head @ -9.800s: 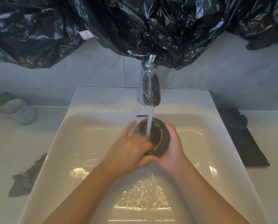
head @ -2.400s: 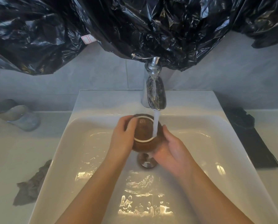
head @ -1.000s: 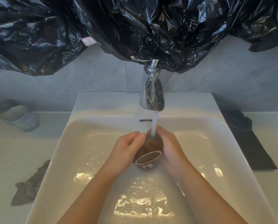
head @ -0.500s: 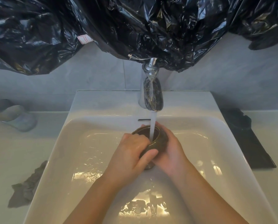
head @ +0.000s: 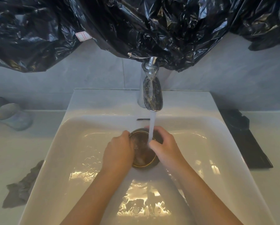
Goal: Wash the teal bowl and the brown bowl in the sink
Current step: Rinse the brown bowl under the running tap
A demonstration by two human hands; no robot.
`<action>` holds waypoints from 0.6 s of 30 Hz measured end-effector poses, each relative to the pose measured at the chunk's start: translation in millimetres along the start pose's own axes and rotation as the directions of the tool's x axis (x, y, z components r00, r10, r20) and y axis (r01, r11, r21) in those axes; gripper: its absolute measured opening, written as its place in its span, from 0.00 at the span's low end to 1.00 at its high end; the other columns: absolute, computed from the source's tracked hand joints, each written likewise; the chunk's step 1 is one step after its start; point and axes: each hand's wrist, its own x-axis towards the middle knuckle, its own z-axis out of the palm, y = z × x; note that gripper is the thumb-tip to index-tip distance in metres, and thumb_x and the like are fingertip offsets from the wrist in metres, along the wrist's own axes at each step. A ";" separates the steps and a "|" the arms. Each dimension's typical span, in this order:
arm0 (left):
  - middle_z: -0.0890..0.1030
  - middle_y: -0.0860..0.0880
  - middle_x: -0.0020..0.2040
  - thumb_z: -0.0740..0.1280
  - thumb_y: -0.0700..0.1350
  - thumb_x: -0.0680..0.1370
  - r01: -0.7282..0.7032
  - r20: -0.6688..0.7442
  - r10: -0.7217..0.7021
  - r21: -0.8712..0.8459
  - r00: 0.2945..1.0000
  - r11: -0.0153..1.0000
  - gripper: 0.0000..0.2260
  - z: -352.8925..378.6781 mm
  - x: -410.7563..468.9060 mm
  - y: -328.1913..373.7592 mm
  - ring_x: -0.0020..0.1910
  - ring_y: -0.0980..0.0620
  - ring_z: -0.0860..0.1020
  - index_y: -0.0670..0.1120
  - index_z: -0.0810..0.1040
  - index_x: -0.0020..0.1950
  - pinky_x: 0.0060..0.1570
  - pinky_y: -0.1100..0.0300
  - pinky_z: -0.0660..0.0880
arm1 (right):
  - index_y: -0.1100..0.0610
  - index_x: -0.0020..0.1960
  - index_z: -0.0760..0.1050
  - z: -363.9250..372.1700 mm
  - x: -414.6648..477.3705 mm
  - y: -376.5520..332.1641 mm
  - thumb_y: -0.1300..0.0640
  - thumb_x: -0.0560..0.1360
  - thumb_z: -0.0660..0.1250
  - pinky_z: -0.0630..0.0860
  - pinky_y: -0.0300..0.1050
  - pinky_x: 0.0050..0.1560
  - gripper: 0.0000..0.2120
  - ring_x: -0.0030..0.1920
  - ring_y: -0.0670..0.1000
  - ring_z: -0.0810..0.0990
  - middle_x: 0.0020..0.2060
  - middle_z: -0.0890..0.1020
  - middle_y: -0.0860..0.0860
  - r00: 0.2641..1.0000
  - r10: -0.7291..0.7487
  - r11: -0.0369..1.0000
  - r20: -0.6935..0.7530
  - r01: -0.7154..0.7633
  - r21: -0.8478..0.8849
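The brown bowl [head: 142, 150] is held mouth-up over the middle of the white sink [head: 74, 159], under the water running from the chrome tap [head: 151, 93]. My left hand [head: 118, 151] grips the bowl's left side, fingers curled over its rim. My right hand [head: 165, 146] holds the right side, thumb over the rim where the stream lands. The bowl's outer walls are mostly hidden by both hands. The teal bowl [head: 10, 114] lies on its side on the counter at far left.
A grey cloth [head: 22, 187] lies on the left counter by the sink. A black item on a black mat [head: 246, 140] sits on the right counter. Crumpled black plastic sheeting [head: 136, 25] hangs over the wall above the tap.
The bowl went from bottom-up under the stream to mouth-up. In the last half second my left hand shifted from the front of the bowl to its left rim, uncovering the inside.
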 end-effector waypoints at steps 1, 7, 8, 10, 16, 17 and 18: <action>0.81 0.43 0.45 0.55 0.53 0.82 0.013 0.017 -0.016 0.144 1.000 0.989 0.13 -1.5 -0.3 1.3 0.45 0.40 0.79 0.47 0.75 0.51 0.43 0.52 0.77 | 0.50 0.58 0.79 0.0 0.0 0.1 0.61 0.70 0.65 0.74 0.30 0.41 0.17 0.47 0.44 0.81 0.47 0.83 0.46 1.000 -0.007 0.999 -0.011 0.006 -0.032; 0.81 0.44 0.47 0.55 0.45 0.82 -0.017 0.150 0.050 -0.215 0.987 0.976 0.09 9.4 -4.4 -2.9 0.44 0.43 0.81 0.48 0.70 0.60 0.47 0.50 0.79 | 0.52 0.59 0.78 -6.2 1.6 5.2 0.56 0.78 0.66 0.71 0.26 0.38 0.10 0.50 0.46 0.80 0.49 0.82 0.47 0.991 -0.003 0.977 -0.136 -0.026 -0.210; 0.80 0.47 0.48 0.55 0.42 0.81 -0.005 0.206 0.077 -0.330 0.975 0.944 0.11 9.1 -6.4 -0.7 0.46 0.46 0.80 0.50 0.68 0.63 0.49 0.52 0.79 | 0.52 0.59 0.79 -8.2 2.2 4.9 0.55 0.79 0.66 0.72 0.26 0.40 0.09 0.51 0.46 0.80 0.50 0.83 0.46 0.991 -0.020 0.972 -0.132 -0.012 -0.235; 0.80 0.49 0.48 0.57 0.38 0.80 -0.054 0.154 0.112 -0.340 0.982 0.939 0.13 9.1 -6.3 3.4 0.46 0.48 0.79 0.51 0.70 0.62 0.47 0.55 0.78 | 0.51 0.57 0.80 -10.2 2.6 4.8 0.55 0.78 0.67 0.72 0.26 0.42 0.08 0.51 0.45 0.80 0.50 0.84 0.46 0.995 -0.029 0.971 -0.098 0.005 -0.239; 0.80 0.44 0.40 0.59 0.45 0.79 -0.004 -0.106 -0.007 -0.110 0.994 0.994 0.05 0.8 -0.1 3.1 0.39 0.40 0.78 0.47 0.74 0.48 0.39 0.47 0.78 | 0.46 0.61 0.75 -4.8 -2.2 2.1 0.63 0.75 0.67 0.74 0.28 0.39 0.18 0.50 0.43 0.81 0.51 0.82 0.45 0.999 0.035 0.994 0.006 -0.034 -0.099; 0.79 0.44 0.40 0.59 0.42 0.79 0.019 -0.081 -0.037 -0.212 0.996 0.977 0.04 0.6 0.4 3.7 0.40 0.40 0.78 0.47 0.72 0.49 0.40 0.47 0.78 | 0.46 0.62 0.74 -4.2 -3.3 0.9 0.63 0.75 0.66 0.74 0.28 0.38 0.19 0.49 0.42 0.81 0.51 0.82 0.45 0.998 0.054 0.997 0.010 -0.054 -0.062; 0.78 0.46 0.42 0.58 0.40 0.78 0.050 -0.025 -0.061 -0.305 0.998 0.951 0.06 1.6 0.4 4.7 0.42 0.41 0.79 0.49 0.70 0.51 0.42 0.46 0.79 | 0.47 0.62 0.73 -4.2 -3.8 0.3 0.64 0.75 0.66 0.74 0.27 0.36 0.19 0.49 0.42 0.80 0.50 0.82 0.45 0.998 0.061 0.997 -0.003 -0.061 -0.036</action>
